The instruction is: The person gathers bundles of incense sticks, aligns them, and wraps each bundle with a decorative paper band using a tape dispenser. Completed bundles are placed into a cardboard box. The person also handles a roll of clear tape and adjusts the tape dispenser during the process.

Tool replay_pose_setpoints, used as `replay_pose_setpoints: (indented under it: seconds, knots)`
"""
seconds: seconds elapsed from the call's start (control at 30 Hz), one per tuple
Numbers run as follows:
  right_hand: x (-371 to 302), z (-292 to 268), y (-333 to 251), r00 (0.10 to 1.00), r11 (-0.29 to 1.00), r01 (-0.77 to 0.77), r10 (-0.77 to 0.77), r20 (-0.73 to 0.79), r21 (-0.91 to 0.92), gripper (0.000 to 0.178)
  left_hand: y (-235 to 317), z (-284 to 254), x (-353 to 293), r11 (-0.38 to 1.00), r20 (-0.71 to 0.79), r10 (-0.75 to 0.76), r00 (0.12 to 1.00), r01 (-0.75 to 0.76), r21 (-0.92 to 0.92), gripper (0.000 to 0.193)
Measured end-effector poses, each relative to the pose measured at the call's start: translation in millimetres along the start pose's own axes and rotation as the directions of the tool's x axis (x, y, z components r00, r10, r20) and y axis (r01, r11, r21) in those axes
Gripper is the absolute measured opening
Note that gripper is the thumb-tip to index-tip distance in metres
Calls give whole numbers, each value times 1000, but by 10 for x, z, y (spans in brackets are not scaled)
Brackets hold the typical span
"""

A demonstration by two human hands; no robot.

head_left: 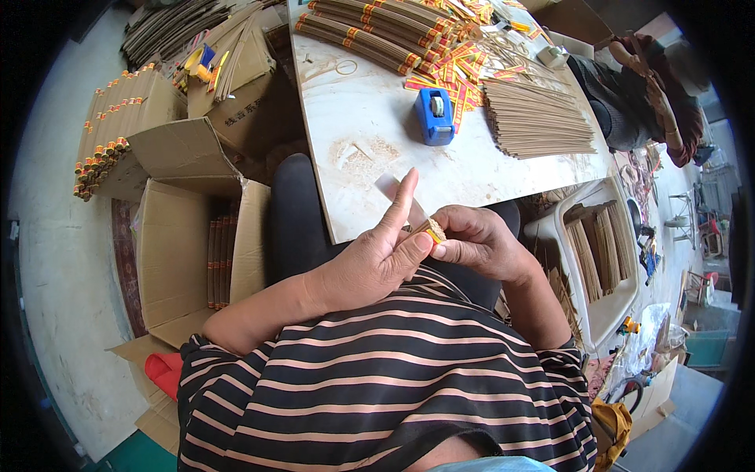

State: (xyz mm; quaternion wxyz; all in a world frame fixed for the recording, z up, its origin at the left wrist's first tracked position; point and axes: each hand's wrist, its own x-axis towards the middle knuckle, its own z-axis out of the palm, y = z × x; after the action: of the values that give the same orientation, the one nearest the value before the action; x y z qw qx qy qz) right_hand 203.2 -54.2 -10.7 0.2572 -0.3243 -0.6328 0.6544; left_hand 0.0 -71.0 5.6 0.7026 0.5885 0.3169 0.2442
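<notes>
A bundle of thin brown incense sticks [435,226], its end facing up, is held above my lap between both hands. A yellow paper label [435,237] wraps around it near that end. My left hand [385,248] grips the bundle, thumb against the label and index finger stretched out. What looks like a clear strip of tape [387,186] runs behind that finger toward the bundle. My right hand [481,244] pinches the label side of the bundle with thumb and fingers. The lower part of the bundle is hidden by my hands. A blue tape dispenser [435,116] stands on the table beyond.
The white table [358,189] carries loose incense sticks [539,118], red-yellow labels [452,79] and labelled bundles [366,35]. An open cardboard box [169,259] with bundles stands left; a white bin [609,311] of sticks stands right. Another person [657,98] sits at the far right.
</notes>
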Motion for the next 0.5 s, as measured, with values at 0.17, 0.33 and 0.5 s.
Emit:
replay_pose_setpoints:
  seconds: [0.17,0.33,0.5]
  knots:
    - [-30,44,-68,999,982,-51,48,19,184,31,-26,12,28,986,46,-65,997,71,-149,83]
    - [-61,-46,-132,998,991,-43,38,39,128,28,21,17,51,987,73,-130,989,136,-81,85]
    - [0,-73,-181,999,997,18,-15,46,-73,23,-38,16,41,981,100,-155,983,165,-101,85]
